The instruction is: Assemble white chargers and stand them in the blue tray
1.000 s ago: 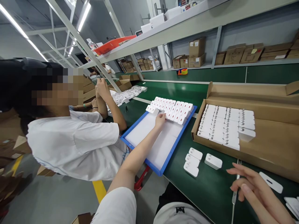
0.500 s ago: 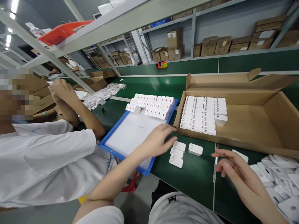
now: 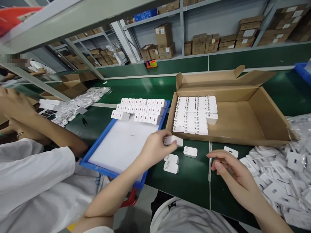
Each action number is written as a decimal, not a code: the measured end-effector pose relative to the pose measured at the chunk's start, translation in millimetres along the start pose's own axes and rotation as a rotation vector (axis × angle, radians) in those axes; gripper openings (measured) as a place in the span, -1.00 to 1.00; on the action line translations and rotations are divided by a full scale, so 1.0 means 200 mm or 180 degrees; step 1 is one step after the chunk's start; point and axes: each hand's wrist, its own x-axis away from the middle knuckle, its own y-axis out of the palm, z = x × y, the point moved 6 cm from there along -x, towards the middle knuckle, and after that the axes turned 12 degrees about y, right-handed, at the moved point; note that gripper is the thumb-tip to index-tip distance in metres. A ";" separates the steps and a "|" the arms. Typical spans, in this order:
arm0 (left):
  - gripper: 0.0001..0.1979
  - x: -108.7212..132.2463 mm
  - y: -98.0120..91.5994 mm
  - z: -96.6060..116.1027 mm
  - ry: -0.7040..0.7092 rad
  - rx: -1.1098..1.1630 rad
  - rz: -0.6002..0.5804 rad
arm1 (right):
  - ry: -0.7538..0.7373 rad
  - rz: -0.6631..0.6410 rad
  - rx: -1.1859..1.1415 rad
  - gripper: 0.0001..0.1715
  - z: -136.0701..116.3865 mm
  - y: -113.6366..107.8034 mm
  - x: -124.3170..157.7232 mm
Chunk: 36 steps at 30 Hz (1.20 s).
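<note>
My left hand (image 3: 155, 149) pinches a white charger (image 3: 177, 141) between thumb and fingers, just in front of the cardboard box. Below it on the green table lie two more chargers (image 3: 171, 167), side by side, with metal prongs showing. Another charger (image 3: 190, 151) sits alone to their right. My right hand (image 3: 233, 178) hovers over the table with its fingers apart and nothing in them. Near its fingertips are a thin metal strip (image 3: 209, 168) and a flat white cover (image 3: 230, 151) with a dark slot. Chargers stand in tight rows in the box's left part (image 3: 191, 111).
The blue-rimmed tray (image 3: 97, 142) holds rows of chargers (image 3: 143, 106) at its far end. The open cardboard box (image 3: 240, 119) stands beyond my hands. Loose white covers (image 3: 279, 184) pile up at right. A co-worker's arm (image 3: 53, 129) is at left; tape (image 3: 151, 63) lies farther back.
My left hand has closed on the farthest of the three grouped chargers and lifted it. My right hand keeps much the same pose. The view has swung to the right.
</note>
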 end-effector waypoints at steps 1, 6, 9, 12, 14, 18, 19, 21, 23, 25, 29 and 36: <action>-0.74 0.00 -0.03 0.00 -0.0011 0.0524 0.0173 | -0.0076 0.0049 0.0017 -0.75 -0.01 0.00 0.00; -0.77 0.01 0.19 0.12 -0.0557 0.3990 -0.0236 | -0.0675 0.0189 0.0219 -0.55 -0.08 0.02 0.01; -0.78 0.04 0.39 0.23 -0.1002 0.5059 -0.0787 | -0.1010 0.0442 0.0350 -0.47 -0.12 0.01 0.03; -0.78 0.05 0.45 0.28 -0.0730 0.5099 -0.0954 | -0.1146 0.0737 0.0471 -0.48 -0.14 -0.01 0.03; -0.74 0.04 0.43 0.25 -0.0264 0.4388 -0.0919 | -0.1236 0.0835 0.0650 -0.44 -0.15 -0.01 0.02; -0.61 0.05 0.35 0.21 0.0541 0.2760 -0.0802 | -0.1562 0.0826 0.1031 -0.38 -0.19 0.00 0.01; -0.59 0.06 0.35 0.20 0.0617 0.2619 -0.0846 | -0.1629 0.0786 0.1082 -0.38 -0.19 0.00 0.01; -0.57 0.07 0.35 0.19 0.0667 0.2602 -0.0984 | -0.1708 0.0683 0.1151 -0.38 -0.19 0.01 0.01; -0.57 0.07 0.36 0.19 0.0650 0.2768 -0.1135 | -0.1762 0.0554 0.1189 -0.40 -0.18 0.03 0.01; -0.58 0.07 0.37 0.19 0.0542 0.3025 -0.1285 | -0.1769 0.0375 0.1200 -0.40 -0.17 0.04 0.01; -0.59 0.07 0.40 0.19 0.0224 0.3532 -0.1560 | -0.1838 -0.0087 0.1179 -0.36 -0.15 0.08 0.01; -0.70 0.07 0.44 0.21 0.0334 0.3912 -0.1570 | -0.1861 -0.0399 0.1293 -0.34 -0.12 0.09 0.01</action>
